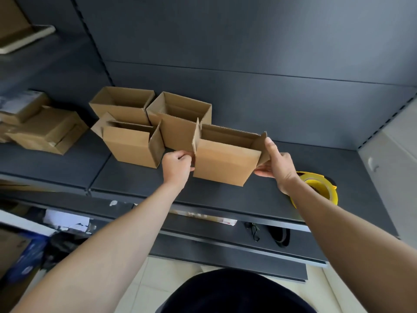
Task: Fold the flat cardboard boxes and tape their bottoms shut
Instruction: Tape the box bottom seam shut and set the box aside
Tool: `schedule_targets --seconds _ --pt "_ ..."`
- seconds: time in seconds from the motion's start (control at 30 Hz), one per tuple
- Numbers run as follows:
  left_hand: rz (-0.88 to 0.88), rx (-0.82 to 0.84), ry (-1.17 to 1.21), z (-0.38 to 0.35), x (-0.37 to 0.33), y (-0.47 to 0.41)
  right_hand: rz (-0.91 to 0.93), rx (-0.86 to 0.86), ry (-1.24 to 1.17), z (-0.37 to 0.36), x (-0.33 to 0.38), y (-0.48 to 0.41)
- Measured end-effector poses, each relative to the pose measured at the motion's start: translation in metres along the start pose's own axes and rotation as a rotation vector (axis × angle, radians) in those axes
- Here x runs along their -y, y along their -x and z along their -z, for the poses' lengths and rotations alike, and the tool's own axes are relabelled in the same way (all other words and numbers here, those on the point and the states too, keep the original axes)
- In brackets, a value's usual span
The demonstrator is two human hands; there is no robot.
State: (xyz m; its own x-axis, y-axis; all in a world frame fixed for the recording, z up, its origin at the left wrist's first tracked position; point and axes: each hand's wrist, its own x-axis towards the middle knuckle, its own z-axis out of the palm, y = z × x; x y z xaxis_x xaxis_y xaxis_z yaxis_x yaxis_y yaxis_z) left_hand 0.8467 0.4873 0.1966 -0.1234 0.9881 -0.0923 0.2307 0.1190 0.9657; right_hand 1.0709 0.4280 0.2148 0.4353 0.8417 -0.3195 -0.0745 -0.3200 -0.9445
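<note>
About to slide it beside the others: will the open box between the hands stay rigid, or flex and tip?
Likely light: the box is open-topped corrugated card, nothing visible inside. Its thin walls may flex where the left hand and right hand hold its sides. Flat-sided, it should slide, not roll.

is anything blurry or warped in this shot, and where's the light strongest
Head view: the box held by the left hand and right hand is sharp; the stacked boxes at far left are smeared; the shelf edges slant and bow from the wide lens; the back wall is brightest at upper right, with no hard glare.
</note>
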Motion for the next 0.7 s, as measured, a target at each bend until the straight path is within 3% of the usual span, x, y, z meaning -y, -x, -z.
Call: schedule_targets --seconds 0.2,0.47,0.7 --pt "0.103 -0.207 0.042 0.036 0.019 -0.003 0.011 0.159 0.139 -0.052 0.008 0.007" --pt "0.235 -0.113 -0.041 0.054 0.03 -0.036 -0.108 0.31 0.209 -0.109 0.008 0.009" --pt "0.279 -0.186 -0.163 0.058 0.022 -0.062 -0.149 0.306 0.117 -0.136 0.006 0.001"
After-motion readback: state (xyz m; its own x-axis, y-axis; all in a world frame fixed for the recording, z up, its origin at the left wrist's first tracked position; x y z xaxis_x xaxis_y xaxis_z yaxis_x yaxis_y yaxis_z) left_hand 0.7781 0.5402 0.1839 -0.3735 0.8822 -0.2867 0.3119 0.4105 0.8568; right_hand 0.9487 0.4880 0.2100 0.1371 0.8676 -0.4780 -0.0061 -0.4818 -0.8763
